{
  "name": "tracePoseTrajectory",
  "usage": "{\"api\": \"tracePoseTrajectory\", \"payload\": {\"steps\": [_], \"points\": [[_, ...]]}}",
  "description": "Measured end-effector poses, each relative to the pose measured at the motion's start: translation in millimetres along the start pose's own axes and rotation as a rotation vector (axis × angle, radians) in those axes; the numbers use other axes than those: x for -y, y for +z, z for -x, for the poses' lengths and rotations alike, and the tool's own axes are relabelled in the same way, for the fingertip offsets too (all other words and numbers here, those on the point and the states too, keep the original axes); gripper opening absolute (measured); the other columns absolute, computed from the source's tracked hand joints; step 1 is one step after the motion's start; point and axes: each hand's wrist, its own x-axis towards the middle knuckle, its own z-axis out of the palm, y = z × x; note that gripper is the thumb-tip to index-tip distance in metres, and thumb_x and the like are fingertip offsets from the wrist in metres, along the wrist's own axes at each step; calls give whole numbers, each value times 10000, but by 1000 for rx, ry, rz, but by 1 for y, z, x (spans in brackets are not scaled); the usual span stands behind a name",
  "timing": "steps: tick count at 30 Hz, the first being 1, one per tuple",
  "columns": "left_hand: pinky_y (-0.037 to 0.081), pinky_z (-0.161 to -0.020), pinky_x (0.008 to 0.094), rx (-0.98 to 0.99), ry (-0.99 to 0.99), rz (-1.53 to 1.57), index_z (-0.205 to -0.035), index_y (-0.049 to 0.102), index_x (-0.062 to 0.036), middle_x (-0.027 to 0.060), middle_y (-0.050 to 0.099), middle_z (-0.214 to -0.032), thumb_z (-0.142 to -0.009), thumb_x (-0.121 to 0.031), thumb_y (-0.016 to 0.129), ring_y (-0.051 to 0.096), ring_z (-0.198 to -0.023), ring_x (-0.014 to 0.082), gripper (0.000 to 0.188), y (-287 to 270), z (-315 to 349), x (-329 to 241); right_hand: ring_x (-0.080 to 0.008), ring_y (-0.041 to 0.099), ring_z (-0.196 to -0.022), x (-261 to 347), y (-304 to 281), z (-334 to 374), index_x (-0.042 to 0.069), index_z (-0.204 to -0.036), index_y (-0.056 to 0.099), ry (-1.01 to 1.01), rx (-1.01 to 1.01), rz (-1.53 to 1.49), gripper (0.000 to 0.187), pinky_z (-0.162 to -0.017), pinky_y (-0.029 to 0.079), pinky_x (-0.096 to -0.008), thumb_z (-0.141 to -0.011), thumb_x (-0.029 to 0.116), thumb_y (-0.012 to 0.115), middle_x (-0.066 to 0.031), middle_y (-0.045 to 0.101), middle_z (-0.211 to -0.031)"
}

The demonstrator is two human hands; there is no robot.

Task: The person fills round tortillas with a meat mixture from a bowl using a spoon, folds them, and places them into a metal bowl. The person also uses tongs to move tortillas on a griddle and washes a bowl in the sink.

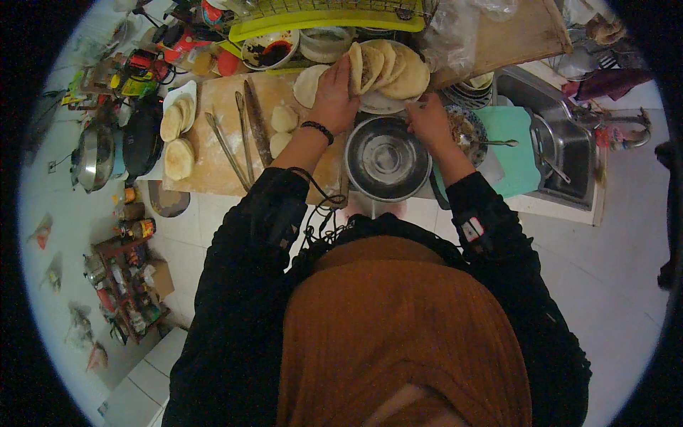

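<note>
My left hand [337, 94] grips a round flatbread [357, 67], tilted up on its edge. Beside it, several pale flatbreads [407, 75] overlap on a white plate [383, 106]. Close to the plate's right side, my right hand [431, 122] is closed with its fingers curled; what they hold, if anything, is hidden. Just below both hands stands a metal bowl [388, 160] with whitish residue inside. Another flat dough round [307, 87] lies left of my left hand. Small dough pieces [284, 119] rest on the floury wooden board [203, 174].
A rolling pin [257, 122] and metal tongs [226, 148] lie on the board. A white tray of flatbreads [186, 96] is at left. Right of my hands are a bowl of filling [471, 146], a turquoise board [514, 167] and a sink [580, 185]. A dish rack [320, 23] stands behind.
</note>
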Motion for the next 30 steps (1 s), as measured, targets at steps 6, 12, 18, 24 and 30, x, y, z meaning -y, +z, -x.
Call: {"api": "tracePoseTrajectory", "payload": {"steps": [6, 12, 18, 24, 30], "points": [[365, -1140, 496, 81, -53, 122, -1525, 290, 8, 308, 436, -1454, -814, -90, 724, 412, -1343, 477, 838, -19, 5, -12, -183, 606, -558, 8, -8, 14, -28, -1198, 493, 23, 14, -9, 364, -526, 510, -339, -951, 201, 632, -106, 634, -740], [411, -1119, 479, 43, -60, -91, -1479, 389, -26, 273, 430, -1466, -886, -97, 672, 434, -1345, 450, 661, -48, 65, -15, -195, 598, -559, -13, -48, 65, -16, -1061, 586, -14, 74, 14, 230, -520, 483, -352, -955, 187, 607, -97, 632, -706], [558, -696, 366, 149, -540, 119, -1113, 630, -5, 196, 644, -1059, -1000, -219, 584, 661, -928, 321, 246, -80, 195, -15, -214, 609, -584, -55, -83, 134, -4, -835, 634, -75, 174, 291, 269, -535, 466, -363, -975, 222, 591, -110, 637, -693], [552, -727, 327, -45, -651, 173, -1040, 612, 4, 142, 626, -1070, -1008, -186, 570, 661, -795, 187, 198, -101, 304, -32, -223, 628, -591, -89, -49, 161, -11, -1025, 622, 125, 307, 189, 279, -517, 497, -350, -982, 264, 622, -132, 657, -747], [526, -745, 287, -162, -922, 321, -1196, 599, -44, 69, 646, -1116, -1021, -208, 590, 652, -902, 163, 241, -131, 312, -50, -184, 636, -602, -90, -18, 162, -31, -1069, 601, 342, 389, -282, 269, -509, 502, -327, -1007, 230, 579, -108, 663, -773]]}}
